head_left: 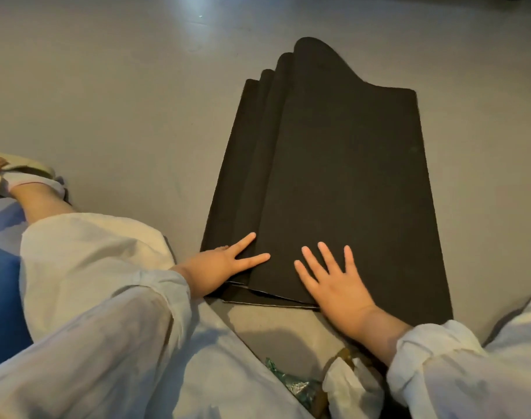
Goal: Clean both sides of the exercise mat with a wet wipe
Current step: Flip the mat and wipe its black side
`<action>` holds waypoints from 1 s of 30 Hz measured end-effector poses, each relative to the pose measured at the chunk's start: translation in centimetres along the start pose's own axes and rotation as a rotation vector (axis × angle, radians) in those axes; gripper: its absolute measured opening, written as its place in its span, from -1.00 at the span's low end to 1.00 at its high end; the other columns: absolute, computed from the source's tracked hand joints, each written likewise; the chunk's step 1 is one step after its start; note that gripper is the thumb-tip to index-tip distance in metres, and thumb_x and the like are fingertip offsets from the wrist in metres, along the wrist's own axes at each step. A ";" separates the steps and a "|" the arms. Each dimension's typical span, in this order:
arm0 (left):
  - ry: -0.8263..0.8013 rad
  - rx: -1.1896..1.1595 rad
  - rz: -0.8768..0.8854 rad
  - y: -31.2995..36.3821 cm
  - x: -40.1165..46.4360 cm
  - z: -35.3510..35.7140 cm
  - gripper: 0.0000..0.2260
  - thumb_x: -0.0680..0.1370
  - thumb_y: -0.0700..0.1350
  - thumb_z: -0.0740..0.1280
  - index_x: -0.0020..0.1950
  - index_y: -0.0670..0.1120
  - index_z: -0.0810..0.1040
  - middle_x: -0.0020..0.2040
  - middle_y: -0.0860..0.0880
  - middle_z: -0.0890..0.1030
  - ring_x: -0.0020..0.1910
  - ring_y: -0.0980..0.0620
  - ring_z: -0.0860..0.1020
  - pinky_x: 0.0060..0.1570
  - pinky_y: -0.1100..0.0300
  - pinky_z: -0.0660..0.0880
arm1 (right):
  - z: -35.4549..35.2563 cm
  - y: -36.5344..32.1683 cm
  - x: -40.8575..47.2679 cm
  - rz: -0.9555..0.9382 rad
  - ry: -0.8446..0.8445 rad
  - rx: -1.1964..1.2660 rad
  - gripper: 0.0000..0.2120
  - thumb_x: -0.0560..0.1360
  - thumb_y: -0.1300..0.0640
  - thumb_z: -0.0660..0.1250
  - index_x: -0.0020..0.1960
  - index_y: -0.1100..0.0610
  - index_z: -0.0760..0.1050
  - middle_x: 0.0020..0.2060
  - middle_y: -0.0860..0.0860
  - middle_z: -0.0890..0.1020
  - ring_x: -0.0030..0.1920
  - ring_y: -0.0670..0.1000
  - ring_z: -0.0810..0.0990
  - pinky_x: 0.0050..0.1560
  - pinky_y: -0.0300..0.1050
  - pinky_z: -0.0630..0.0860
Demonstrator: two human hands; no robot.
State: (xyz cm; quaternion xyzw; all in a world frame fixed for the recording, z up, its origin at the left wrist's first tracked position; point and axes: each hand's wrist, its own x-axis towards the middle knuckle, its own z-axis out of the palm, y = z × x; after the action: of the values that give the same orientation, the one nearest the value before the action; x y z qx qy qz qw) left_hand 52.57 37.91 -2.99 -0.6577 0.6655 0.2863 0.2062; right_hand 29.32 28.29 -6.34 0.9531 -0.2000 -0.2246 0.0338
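On grey floor [122, 101], folded black mat [334, 182]; both hands flat, fingers released; left hand [219, 264] thumb hidden; right hand [334, 279].

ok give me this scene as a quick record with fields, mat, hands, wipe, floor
mat: black exercise mat, folded in layers, lying on the floor
left hand: fingers straight, resting on the mat's left edge
right hand: flat, fingers spread, pressing the top layer
wipe: none in either hand
floor: grey
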 end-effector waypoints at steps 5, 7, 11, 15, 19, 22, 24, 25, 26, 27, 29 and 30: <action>0.140 -0.011 0.103 9.0 6.5 -2.2 -0.11 0.54 -0.35 0.24 0.47 0.31 -0.28 0.53 -0.01 -0.31 0.12 -0.08 0.44 0.11 0.03 0.49 | 1.5 11.7 -3.8 0.166 -0.103 -0.196 -0.37 0.63 0.17 0.00 0.53 -0.04 -0.33 0.51 0.02 -0.31 0.52 0.17 -0.23 0.34 0.45 -0.19; 0.191 -0.117 0.155 12.5 8.9 -3.4 -0.23 0.56 -0.30 0.23 0.53 0.21 -0.15 0.54 -0.01 -0.28 0.17 -0.14 0.45 0.17 0.00 0.45 | 1.3 15.7 -5.0 0.297 -0.192 -0.241 -0.36 0.64 0.13 0.00 0.51 -0.11 -0.36 0.53 0.01 -0.24 0.53 0.18 -0.15 0.37 0.42 -0.18; 0.248 -0.283 0.222 14.4 11.0 -4.1 -0.29 0.55 -0.32 0.21 0.55 0.14 -0.05 0.55 0.10 -0.22 0.33 -0.14 0.39 0.31 0.01 0.35 | -0.5 19.7 -4.8 0.469 -0.237 -0.083 -0.46 0.63 0.12 0.05 0.54 -0.12 -0.06 0.55 0.04 -0.11 0.53 0.18 -0.08 0.43 0.34 -0.11; 0.265 -0.264 0.275 12.1 10.4 -4.0 -0.31 0.55 -0.35 0.20 0.55 0.12 0.01 0.53 0.20 -0.21 0.39 -0.04 0.34 0.33 0.11 0.34 | -3.1 17.9 -0.9 0.496 0.066 0.376 -0.74 0.60 0.10 0.12 0.25 0.13 0.36 0.47 0.10 0.22 0.37 0.16 0.31 0.35 0.17 0.28; 0.329 -0.090 0.168 10.2 10.0 -3.5 -0.31 0.56 -0.29 0.21 0.56 0.08 -0.07 0.56 0.02 -0.22 0.50 -0.11 0.11 0.43 0.11 0.15 | -4.1 15.5 3.9 0.639 0.142 0.533 -0.37 0.52 -0.23 0.20 0.43 0.09 0.17 0.45 0.10 0.22 0.42 0.22 0.21 0.31 0.26 0.30; 0.192 -0.043 -0.003 8.7 9.8 -2.6 -0.27 0.57 -0.24 0.23 0.55 0.12 -0.15 0.55 -0.06 -0.24 0.52 -0.21 -0.08 0.46 -0.12 0.04 | -5.0 14.9 6.9 0.689 0.065 0.543 -0.18 0.52 -0.20 0.24 0.55 0.04 -0.18 0.54 0.02 -0.10 0.51 0.25 -0.04 0.37 0.37 0.12; 0.042 -0.021 -0.022 8.1 9.6 -2.0 -0.29 0.58 -0.15 0.26 0.55 0.14 -0.14 0.56 -0.04 -0.22 0.52 -0.21 -0.13 0.42 -0.27 -0.02 | -5.6 15.0 8.2 0.712 0.045 0.537 -0.31 0.58 -0.05 0.21 0.54 0.09 -0.10 0.53 0.08 0.06 0.47 0.29 0.12 0.31 0.24 0.27; 0.000 -0.015 -0.014 7.9 9.6 -1.8 -0.28 0.57 -0.11 0.27 0.55 0.14 -0.13 0.56 -0.02 -0.22 0.52 -0.20 -0.15 0.40 -0.30 -0.06 | -6.3 15.0 8.6 0.704 0.041 0.510 -0.45 0.59 0.05 0.20 0.49 0.15 0.08 0.45 0.14 0.24 0.39 0.28 0.28 0.21 0.13 0.37; -0.013 -0.019 -0.001 7.8 9.5 -1.7 -0.28 0.57 -0.09 0.28 0.54 0.14 -0.13 0.55 -0.01 -0.23 0.52 -0.20 -0.16 0.40 -0.31 -0.10 | -7.1 15.0 8.8 0.693 0.051 0.479 -0.61 0.58 0.16 0.19 0.38 0.19 0.28 0.32 0.16 0.42 0.27 0.24 0.42 0.07 0.03 0.42; -0.004 -0.030 0.013 7.6 9.4 -1.5 -0.29 0.57 -0.08 0.28 0.54 0.14 -0.12 0.55 -0.01 -0.23 0.52 -0.19 -0.17 0.41 -0.29 -0.13 | -8.0 14.8 8.8 0.698 0.075 0.457 -0.72 0.55 0.25 0.19 0.25 0.18 0.41 0.19 0.15 0.52 0.16 0.20 0.50 -0.04 -0.03 0.42; 0.040 -0.064 0.038 7.2 9.4 -1.1 -0.32 0.58 -0.09 0.26 0.54 0.15 -0.11 0.55 0.01 -0.22 0.52 -0.17 -0.18 0.43 -0.26 -0.18 | -9.7 13.5 8.8 0.688 0.138 0.445 -0.72 0.51 0.32 0.18 0.17 0.15 0.49 0.08 0.13 0.58 0.09 0.17 0.55 -0.09 -0.06 0.44; 0.059 -0.083 0.045 7.1 9.5 -0.9 -0.33 0.59 -0.10 0.25 0.54 0.16 -0.10 0.55 0.02 -0.22 0.52 -0.16 -0.19 0.42 -0.25 -0.20 | -10.4 12.3 8.9 0.657 0.173 0.448 -0.70 0.51 0.32 0.19 0.20 0.13 0.48 0.07 0.13 0.59 0.08 0.16 0.55 -0.09 -0.05 0.45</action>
State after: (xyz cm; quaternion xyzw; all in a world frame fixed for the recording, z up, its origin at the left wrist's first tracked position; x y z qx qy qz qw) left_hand 45.16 29.90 -7.72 -0.6588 0.6735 0.2988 0.1523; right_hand 36.74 13.18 1.20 0.8377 -0.5341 -0.0718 -0.0882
